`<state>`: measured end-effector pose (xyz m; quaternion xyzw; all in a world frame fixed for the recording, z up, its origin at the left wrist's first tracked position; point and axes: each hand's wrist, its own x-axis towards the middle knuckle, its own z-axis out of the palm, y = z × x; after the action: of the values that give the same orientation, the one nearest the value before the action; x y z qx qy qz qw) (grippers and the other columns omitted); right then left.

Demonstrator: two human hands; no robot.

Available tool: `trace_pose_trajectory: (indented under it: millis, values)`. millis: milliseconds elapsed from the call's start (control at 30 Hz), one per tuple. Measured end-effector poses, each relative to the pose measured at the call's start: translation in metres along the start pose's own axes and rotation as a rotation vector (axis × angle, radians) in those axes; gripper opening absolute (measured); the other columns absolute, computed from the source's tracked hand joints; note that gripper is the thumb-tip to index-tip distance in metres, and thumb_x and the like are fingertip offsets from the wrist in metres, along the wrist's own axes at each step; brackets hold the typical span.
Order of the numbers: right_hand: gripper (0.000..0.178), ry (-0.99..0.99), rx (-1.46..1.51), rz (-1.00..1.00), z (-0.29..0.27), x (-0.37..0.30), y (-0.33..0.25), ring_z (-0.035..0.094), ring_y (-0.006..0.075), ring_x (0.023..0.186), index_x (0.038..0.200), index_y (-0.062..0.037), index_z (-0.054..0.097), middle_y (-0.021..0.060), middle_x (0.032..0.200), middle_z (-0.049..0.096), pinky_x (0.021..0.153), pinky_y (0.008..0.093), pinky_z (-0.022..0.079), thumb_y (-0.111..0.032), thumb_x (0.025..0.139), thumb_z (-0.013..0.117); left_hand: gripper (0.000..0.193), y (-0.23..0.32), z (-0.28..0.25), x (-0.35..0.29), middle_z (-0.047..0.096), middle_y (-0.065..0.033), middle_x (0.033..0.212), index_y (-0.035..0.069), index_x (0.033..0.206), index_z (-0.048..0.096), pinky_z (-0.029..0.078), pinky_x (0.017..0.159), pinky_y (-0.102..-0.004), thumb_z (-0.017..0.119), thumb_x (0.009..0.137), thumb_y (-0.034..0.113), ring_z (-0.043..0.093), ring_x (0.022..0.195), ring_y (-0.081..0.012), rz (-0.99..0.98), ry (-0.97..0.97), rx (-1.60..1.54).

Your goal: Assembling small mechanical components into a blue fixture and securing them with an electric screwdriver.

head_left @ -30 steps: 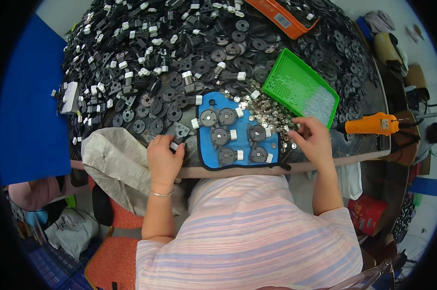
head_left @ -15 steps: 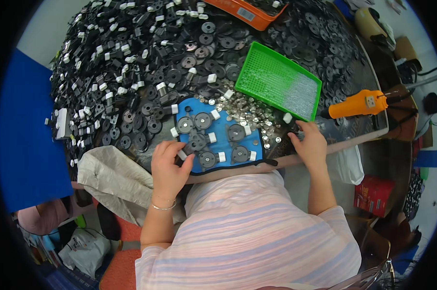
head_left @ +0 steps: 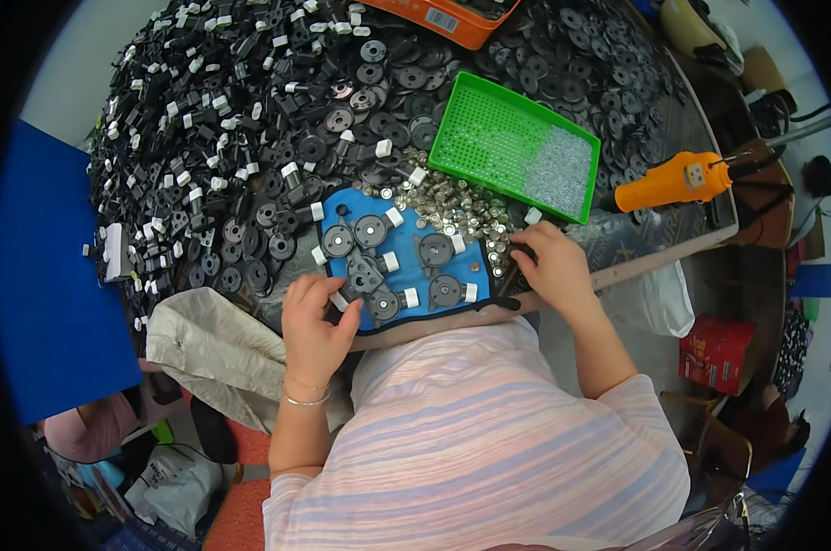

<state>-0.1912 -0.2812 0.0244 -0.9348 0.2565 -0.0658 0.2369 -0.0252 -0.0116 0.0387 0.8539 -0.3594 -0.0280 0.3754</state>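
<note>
On a blue mat (head_left: pixel 406 298) lie several dark round plastic parts with white caps. One of them, a black lever-shaped part (head_left: pixel 366 274), sits at the mat's left side, its white cap between the thumb and index finger of my left hand (head_left: pixel 314 321). Right of the mat, my right hand (head_left: pixel 558 271) reaches over the edge of a heap of small silver metal discs (head_left: pixel 466 207). Its thumb and index finger are a little apart, and I see nothing between them.
A green perforated tray (head_left: pixel 489 147) holds small clear or silvery pieces. An orange electric screwdriver (head_left: pixel 672 182) stands at the right. Heaps of black parts (head_left: pixel 222 119) with white caps cover the far left. An orange bin (head_left: pixel 443 18) is at the back; a beige cloth (head_left: pixel 213 340) hangs left.
My right hand has moved left from beside the green tray to the heap of silver discs, its fingers drawing closer together. My left hand stays by the white cap.
</note>
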Motion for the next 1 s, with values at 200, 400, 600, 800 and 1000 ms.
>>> trace_pose_trajectory:
  millis: [200,400,600,800,1000]
  values:
    - [0.013,0.068,0.019,-0.145,0.02,0.012,-0.005,0.063,0.0282,0.079,0.093,-0.0085,0.068,0.0058,0.091,0.062,0.067,0.0354,0.051,-0.013,0.081,0.065,0.027,0.009,0.011,-0.001,0.059,-0.0109,0.085,0.004,0.087,0.064,0.044,0.073,-0.0381,0.074,0.064,0.011,0.055,0.082,-0.0303,0.046,-0.048,-0.023]
    - [0.012,0.033,0.007,-0.072,0.02,0.014,-0.003,0.063,0.0279,0.079,0.092,-0.0085,0.068,0.0063,0.091,0.062,0.067,0.0361,0.051,-0.013,0.083,0.063,0.026,0.013,0.015,0.002,0.06,-0.0086,0.087,0.005,0.088,0.065,0.042,0.074,-0.0372,0.074,0.064,0.012,0.055,0.083,-0.0284,0.096,-0.095,-0.021]
    - [0.012,0.008,-0.06,-0.135,0.016,0.019,0.0,0.063,0.0275,0.076,0.088,-0.0089,0.068,0.005,0.089,0.061,0.066,0.0384,0.052,-0.015,0.084,0.059,0.026,0.016,0.017,0.002,0.06,-0.0082,0.087,0.005,0.088,0.065,0.042,0.074,-0.0368,0.074,0.065,0.012,0.055,0.083,-0.0278,0.107,-0.098,-0.039]
    - [0.012,-0.074,-0.192,-0.187,0.009,0.026,-0.002,0.064,0.0274,0.073,0.083,-0.008,0.068,0.0066,0.084,0.061,0.064,0.0395,0.051,-0.016,0.081,0.059,0.026,0.017,0.016,0.001,0.06,-0.0083,0.088,0.005,0.088,0.065,0.042,0.074,-0.0366,0.074,0.065,0.012,0.056,0.084,-0.0278,0.118,-0.095,-0.033]
    - [0.01,-0.089,-0.249,-0.237,0.007,0.03,-0.001,0.063,0.0279,0.07,0.076,-0.0067,0.065,0.0082,0.079,0.06,0.063,0.0402,0.051,-0.016,0.078,0.061,0.027,0.022,0.021,0.005,0.06,-0.0096,0.089,0.005,0.089,0.065,0.043,0.075,-0.0369,0.074,0.065,0.011,0.055,0.084,-0.0285,0.14,-0.123,-0.066]
